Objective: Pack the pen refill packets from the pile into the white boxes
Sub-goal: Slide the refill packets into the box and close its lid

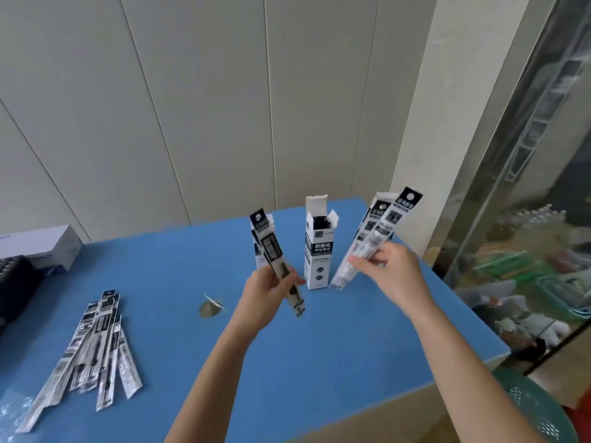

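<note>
Above blue table (179, 282): left hand (265, 298) fingers clamped mid-packet (278, 263); right hand (388, 270) pinching packet bundle (367, 241).

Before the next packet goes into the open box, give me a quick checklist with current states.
1. Open box upright, top flap up: ok.
2. Room left inside the box: cannot tell; dark contents already show at the mouth.
3. Left hand grips a packet: ok.
4. Right hand grips a bundle: ok.
5. Packet lined up over the mouth: not ok, it is off to the left.
6. Pile has packets left: ok.
</note>
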